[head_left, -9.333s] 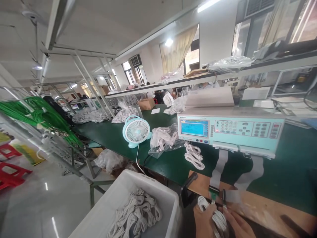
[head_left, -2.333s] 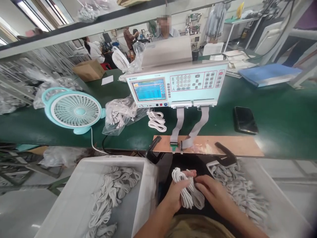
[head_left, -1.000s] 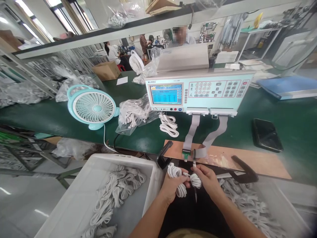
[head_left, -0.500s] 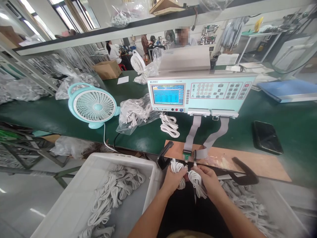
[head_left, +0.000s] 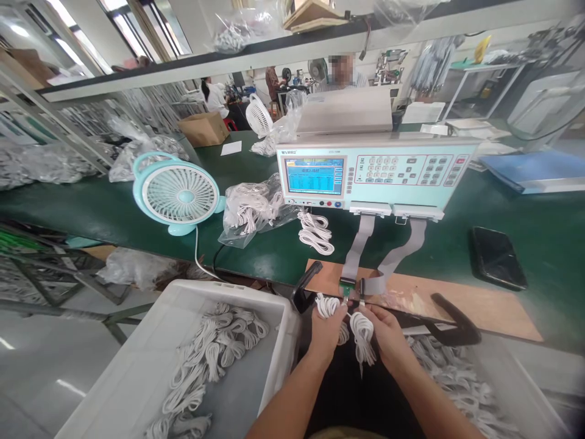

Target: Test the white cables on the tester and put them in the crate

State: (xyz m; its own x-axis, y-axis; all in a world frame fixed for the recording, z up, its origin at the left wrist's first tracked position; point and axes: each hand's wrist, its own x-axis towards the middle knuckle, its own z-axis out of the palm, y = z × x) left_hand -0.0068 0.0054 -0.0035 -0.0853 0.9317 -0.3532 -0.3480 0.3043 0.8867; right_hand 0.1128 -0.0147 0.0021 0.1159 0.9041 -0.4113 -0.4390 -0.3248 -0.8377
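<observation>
At the edge of the wooden board, my left hand (head_left: 326, 329) is closed around a coiled white cable (head_left: 328, 306). Its fingertips pinch an end against a small green circuit board (head_left: 346, 291). Beside it my right hand (head_left: 386, 329) pinches a cable plug at the black connector (head_left: 363, 286), with a white coil (head_left: 362, 335) hanging below the fingers. Whether both coils are one cable, and how far the plugs sit in, I cannot tell. Grey ribbon cables (head_left: 357, 250) run from these connectors up to a pale blue tester (head_left: 402, 177) with a lit screen (head_left: 314, 177).
A white bin (head_left: 183, 296) with several coiled cables stands at left; more coils (head_left: 457, 378) lie at lower right. Black clamps (head_left: 307, 285) hold the wooden board (head_left: 479, 308). A blue fan (head_left: 180, 194), bagged cables (head_left: 251, 210) and a phone (head_left: 497, 257) are on the green table.
A line of large text has appeared on the tester's screen. My hands stay at the connectors, with small finger shifts; the right coil hangs straighter. The whole view has shifted slightly.
</observation>
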